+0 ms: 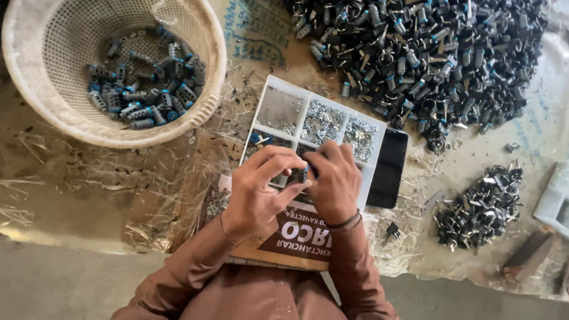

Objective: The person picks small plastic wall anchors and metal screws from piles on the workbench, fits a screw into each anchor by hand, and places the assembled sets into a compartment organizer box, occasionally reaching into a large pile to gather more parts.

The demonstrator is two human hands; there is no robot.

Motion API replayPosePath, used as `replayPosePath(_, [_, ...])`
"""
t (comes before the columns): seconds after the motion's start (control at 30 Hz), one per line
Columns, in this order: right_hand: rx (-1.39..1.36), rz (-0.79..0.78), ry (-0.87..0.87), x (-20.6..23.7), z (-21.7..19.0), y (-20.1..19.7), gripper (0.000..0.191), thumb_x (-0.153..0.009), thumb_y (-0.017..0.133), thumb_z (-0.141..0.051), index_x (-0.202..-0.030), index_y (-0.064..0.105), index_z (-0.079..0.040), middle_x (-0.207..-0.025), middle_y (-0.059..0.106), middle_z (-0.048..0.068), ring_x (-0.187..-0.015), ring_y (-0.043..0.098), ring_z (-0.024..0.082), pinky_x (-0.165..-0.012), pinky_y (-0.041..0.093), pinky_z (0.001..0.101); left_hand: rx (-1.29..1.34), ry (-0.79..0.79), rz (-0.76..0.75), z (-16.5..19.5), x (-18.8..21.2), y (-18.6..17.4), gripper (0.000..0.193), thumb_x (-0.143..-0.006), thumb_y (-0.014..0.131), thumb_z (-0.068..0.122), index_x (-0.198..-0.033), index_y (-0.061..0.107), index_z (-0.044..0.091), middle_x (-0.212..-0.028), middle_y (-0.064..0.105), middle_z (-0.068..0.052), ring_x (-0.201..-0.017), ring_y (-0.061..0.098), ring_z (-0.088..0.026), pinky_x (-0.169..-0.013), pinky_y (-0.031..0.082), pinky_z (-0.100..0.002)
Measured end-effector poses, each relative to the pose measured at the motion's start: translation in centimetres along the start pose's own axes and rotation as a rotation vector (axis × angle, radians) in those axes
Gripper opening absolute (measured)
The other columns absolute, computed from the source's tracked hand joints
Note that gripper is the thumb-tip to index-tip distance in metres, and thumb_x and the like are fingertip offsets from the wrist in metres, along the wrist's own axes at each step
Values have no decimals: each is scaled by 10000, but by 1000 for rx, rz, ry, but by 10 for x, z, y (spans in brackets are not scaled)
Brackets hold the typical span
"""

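Fingers of both hands (296, 184) pinch a small lock cylinder (301, 174) above the divided tray (278, 89), basket (35, 89) nearby

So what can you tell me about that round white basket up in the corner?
The basket is round, off-white and looks like plastic, its wall and floor pierced all over with small holes under a thick, smooth rim. It stands upright at the far left of the work surface, on crinkled clear sheeting. A loose heap of small dark grey cylinders with blue ends lies inside, covering only part of the floor. Neither hand touches it.
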State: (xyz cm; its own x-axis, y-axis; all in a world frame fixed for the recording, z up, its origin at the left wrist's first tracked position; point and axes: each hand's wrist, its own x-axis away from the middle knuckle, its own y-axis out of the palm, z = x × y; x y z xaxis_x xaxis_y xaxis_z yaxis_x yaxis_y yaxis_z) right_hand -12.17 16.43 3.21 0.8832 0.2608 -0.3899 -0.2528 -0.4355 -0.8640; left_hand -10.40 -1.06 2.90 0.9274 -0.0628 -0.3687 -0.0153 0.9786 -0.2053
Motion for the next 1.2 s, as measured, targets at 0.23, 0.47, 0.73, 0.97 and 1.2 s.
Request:
replayPosePath(0.23, [-690, 153, 349, 15, -1, -16, 125, -910, 760, 4, -1030, 739, -23, -966, 661, 43, -803, 601, 132, -696, 487, 264, -10, -67, -8, -1, -2, -1, 370, -775, 887, 88, -1097, 709, 116, -1100, 700, -59, -904, 701, -212, -781, 586, -312])
replayPosePath(0.47, [-980, 109, 474, 33, -7, -5, 72, -959, 722, 14, -1027, 731, 35, -990, 724, 67, -812, 663, 84, -679, 544, 212, -153, 91, 27, -4, 0, 2, 386, -765, 864, 58, -1106, 695, 125, -1116, 696, -51, -1015, 705, -260, -882, 568, -363])
replayPosePath(0.73, [-867, 78, 383, 30, -14, -5, 74, -983, 711, -2, -1015, 730, 62, -1018, 704, 85, -871, 657, 94, -742, 579, 224, -167, 101, 50, -4, 1, 2, 375, -770, 888, 95, -1089, 693, 121, -1089, 693, -45, -997, 694, -260, -871, 560, -367])
replayPosePath(0.97, [-741, 113, 341, 36, -5, 8, 81, -905, 773, 39, -973, 732, 54, -980, 715, 73, -844, 643, 95, -715, 525, 205, -201, 150, 42, -3, 1, 1, 343, -807, 867, 106, -1102, 694, 121, -1087, 689, -45, -983, 681, -250, -875, 545, -377])
replayPosePath(1.2, [-864, 134, 452, 14, 11, -4, 167, -826, 803, 4, -974, 728, -13, -955, 677, 52, -808, 593, 144, -655, 463, 261, -120, 131, 19, -3, -1, -5, 357, -811, 854, 134, -1127, 691, 106, -1133, 699, -64, -1005, 673, -268, -903, 542, -380])
